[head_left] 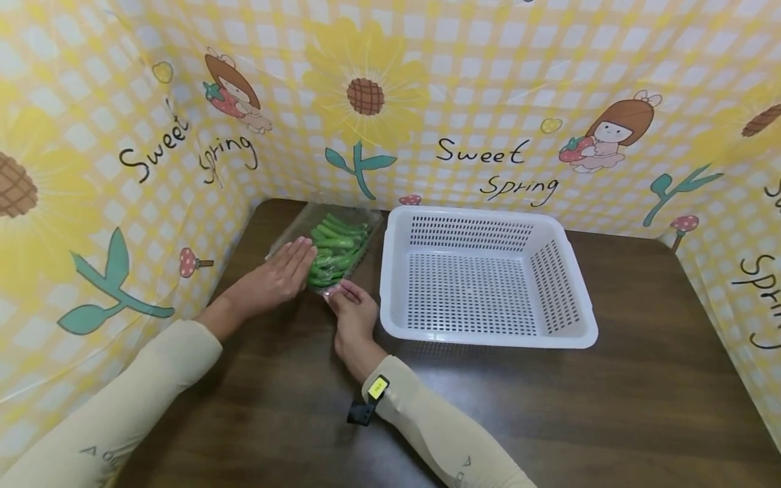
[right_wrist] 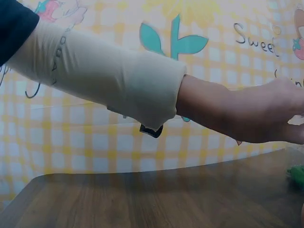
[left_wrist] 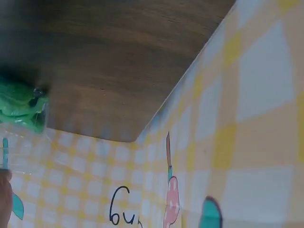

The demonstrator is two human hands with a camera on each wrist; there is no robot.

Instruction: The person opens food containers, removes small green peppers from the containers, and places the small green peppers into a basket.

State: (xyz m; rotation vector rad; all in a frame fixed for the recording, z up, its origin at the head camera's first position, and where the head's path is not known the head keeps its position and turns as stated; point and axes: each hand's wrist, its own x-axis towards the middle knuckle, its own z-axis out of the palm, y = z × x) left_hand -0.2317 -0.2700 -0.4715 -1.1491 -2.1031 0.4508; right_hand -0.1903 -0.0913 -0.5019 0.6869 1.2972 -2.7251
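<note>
A clear plastic bag of long green vegetables (head_left: 335,247) lies on the table, left of the white basket (head_left: 404,298). Whether they are peppers or beans I cannot tell. My left hand (head_left: 283,271) rests its straight fingers against the bag's left side. At the near end, my right hand (head_left: 356,315) pinches the bag's edge between thumb and fingers. In the left wrist view, part of the bag (left_wrist: 21,107) shows at the left edge. The right wrist view catches my left hand (right_wrist: 280,107) and a bit of the green vegetables (right_wrist: 297,175).
The perforated basket stands close to my right hand on the dark wooden table (head_left: 659,379). A yellow checked cloth (head_left: 488,81) with printed flowers rises behind the table and along both sides. A watch (head_left: 377,388) sits on the right wrist.
</note>
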